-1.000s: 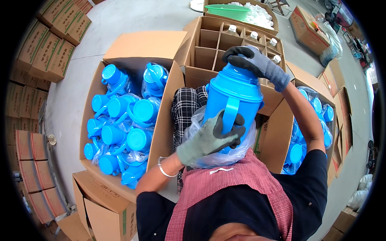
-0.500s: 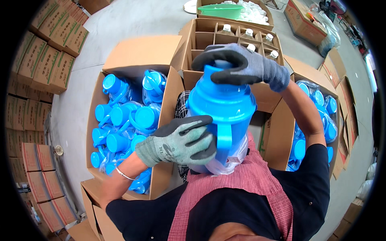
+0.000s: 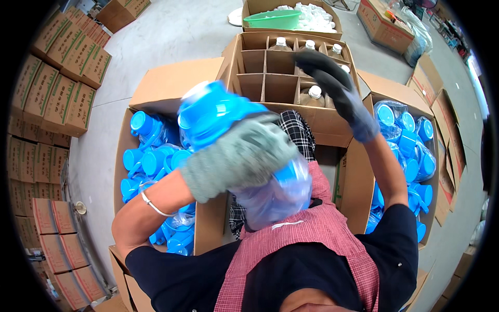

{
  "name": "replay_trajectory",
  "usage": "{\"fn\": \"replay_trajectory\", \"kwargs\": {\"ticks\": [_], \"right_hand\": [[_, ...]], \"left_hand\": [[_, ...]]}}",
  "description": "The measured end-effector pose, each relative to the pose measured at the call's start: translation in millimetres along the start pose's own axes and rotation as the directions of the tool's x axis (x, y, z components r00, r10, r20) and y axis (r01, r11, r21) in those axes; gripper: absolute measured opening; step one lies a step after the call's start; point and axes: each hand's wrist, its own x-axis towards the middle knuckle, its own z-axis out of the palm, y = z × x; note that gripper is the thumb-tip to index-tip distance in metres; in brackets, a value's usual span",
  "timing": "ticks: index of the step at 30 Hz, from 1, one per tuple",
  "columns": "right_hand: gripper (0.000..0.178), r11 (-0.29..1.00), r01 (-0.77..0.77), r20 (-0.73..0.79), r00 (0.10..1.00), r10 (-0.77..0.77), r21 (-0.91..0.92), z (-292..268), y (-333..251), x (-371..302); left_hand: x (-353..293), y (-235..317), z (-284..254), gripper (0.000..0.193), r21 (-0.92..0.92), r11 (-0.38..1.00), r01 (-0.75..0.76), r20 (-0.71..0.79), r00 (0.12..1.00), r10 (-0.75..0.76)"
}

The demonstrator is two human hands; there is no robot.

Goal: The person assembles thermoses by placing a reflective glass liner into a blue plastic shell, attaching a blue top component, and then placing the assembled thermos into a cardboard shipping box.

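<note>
Grey floor of a storage area, head view. Blue flask before the chest, tilted toward the far left and blurred, pale top exposed; lower part inside a clear plastic bag, near the red checked apron. Left hand, gloved, closed around the flask's side. Right hand, gloved, open, fingers extended, apparently holding nothing, over the divided carton. Progress, as judged: partway, with the held flask outside any carton; white-capped bottles in only some cells; capped flasks in the left carton, others in the right carton, finished or unfinished not determinable. Surroundings: stacked cartons at far left; green basin and white pieces in a box beyond the divided carton; flattened cardboard at right.
</note>
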Motion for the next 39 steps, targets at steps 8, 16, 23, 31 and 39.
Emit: {"fn": "replay_trajectory", "kwargs": {"ticks": [8,16,23,31,39], "right_hand": [[0.031,0.943,-0.312,-0.467,0.856,0.223,-0.12,-26.4,71.4,-185.5],[0.035,0.737,-0.513,-0.333,0.855,0.396,-0.441,-93.2,58.3,-219.1],[0.04,0.519,-0.539,-0.183,0.79,0.586,-0.664,-116.8,89.6,-214.6],[0.047,0.345,-0.601,-0.283,0.709,0.646,-0.72,-173.1,92.6,-226.5],[0.054,0.153,-0.68,-0.429,0.604,0.671,-0.717,-220.7,111.6,-266.4]], "left_hand": [[-42.2,-54.7,51.4,0.043,-0.261,0.782,0.566,-0.384,0.683,-0.622],[-49.6,-76.8,161.7,0.051,-0.915,0.121,0.385,0.07,0.448,-0.891],[-14.0,-25.2,172.1,0.04,-0.803,0.416,0.426,-0.251,0.391,-0.885],[-32.3,-36.1,178.5,0.047,-0.781,0.441,0.442,-0.26,0.412,-0.873],[-53.0,-45.1,178.0,0.042,-0.895,0.337,0.294,-0.184,0.444,-0.877]]}}
